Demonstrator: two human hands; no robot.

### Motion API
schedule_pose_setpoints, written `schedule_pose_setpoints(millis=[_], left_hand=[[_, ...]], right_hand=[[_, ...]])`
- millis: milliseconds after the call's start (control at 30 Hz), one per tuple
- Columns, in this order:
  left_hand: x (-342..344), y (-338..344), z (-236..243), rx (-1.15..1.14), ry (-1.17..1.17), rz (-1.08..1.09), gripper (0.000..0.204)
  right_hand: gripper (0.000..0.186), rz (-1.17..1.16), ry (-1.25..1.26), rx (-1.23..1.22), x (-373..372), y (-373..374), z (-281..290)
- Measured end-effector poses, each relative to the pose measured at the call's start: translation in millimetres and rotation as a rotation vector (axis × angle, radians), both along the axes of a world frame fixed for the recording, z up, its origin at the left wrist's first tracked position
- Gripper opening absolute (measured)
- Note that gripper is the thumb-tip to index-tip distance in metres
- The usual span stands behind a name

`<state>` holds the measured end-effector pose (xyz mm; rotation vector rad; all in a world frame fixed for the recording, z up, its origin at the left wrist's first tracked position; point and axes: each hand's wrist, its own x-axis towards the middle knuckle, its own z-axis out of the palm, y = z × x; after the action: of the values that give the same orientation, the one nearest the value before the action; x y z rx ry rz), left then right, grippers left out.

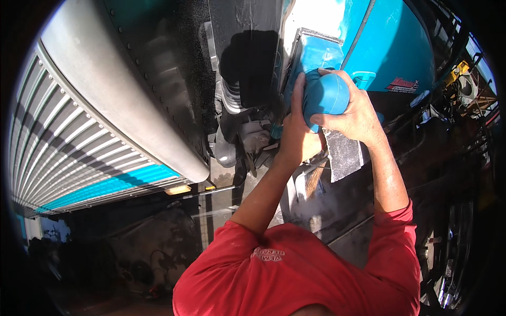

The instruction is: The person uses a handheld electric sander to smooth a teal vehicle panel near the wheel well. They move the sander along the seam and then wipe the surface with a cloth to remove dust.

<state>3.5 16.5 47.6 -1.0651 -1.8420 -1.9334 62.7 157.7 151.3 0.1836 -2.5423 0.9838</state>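
Both of my hands are wrapped round a blue sander [329, 95] with a rounded knob and a long flat base. My left hand [300, 124] closes round its left side. My right hand [354, 113] grips the knob from the right, thumb across the near side. The sander's far end rests at a blue-and-white panel [392, 45]. Below my hands hangs a grey speckled strip of sandpaper [343, 155]; its upper end is hidden by my right hand. The sander's underside is out of sight.
At the left stands a large ribbed metal body [79, 142] with a smooth silver edge and turquoise stripe. A dark hose or cable [360, 31] crosses the panel. A straw-coloured brush [314, 181] shows beneath the sandpaper. Cluttered metal parts [469, 92] lie at the right.
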Motion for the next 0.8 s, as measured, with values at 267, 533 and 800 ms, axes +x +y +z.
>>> schedule_pose_setpoints(millis=[267,533,800], left_hand=[[-13,10,73,0.029,0.248,0.116,0.116],[-7,-13,7,-0.018,-0.001,-0.003,0.112],[-6,-23,-78,-0.027,-0.023,0.0,0.111]], right_hand=[[0.092,0.014,0.161,-0.015,-9,17,69],[0.093,-0.006,0.09,0.015,-10,-3,-6],[0.109,-0.024,-0.144,-0.113,-5,-16,-88]])
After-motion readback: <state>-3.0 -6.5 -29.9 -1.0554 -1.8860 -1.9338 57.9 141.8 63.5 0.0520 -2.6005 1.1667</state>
